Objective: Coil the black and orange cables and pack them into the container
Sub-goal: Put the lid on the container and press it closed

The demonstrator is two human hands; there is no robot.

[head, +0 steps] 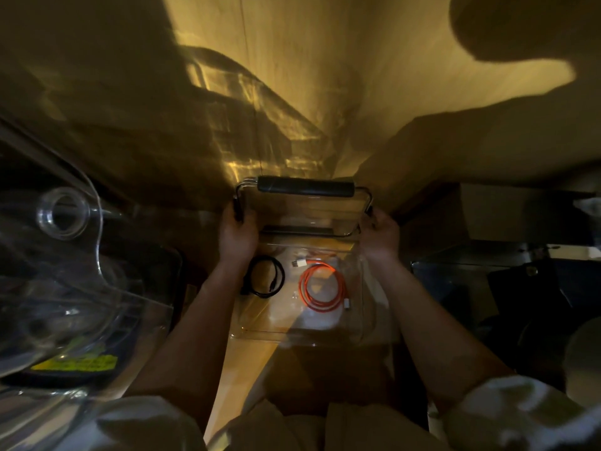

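Observation:
A clear plastic container [292,333] sits on the wooden table in front of me. Inside it lie a coiled black cable [265,277] on the left and a coiled orange cable [322,285] with white plugs on the right. Above the container's far side I hold its clear lid [305,209], which has black clips along its edges. My left hand [236,234] grips the lid's left edge. My right hand [380,236] grips the lid's right edge. The lid is tilted, raised at the back.
A large clear plastic object [61,213] with a round hole stands to the left, over a dark tray with a yellow label [78,363]. Dark items [520,288] crowd the right side. The scene is dim, with heavy shadows on the wooden tabletop [309,76].

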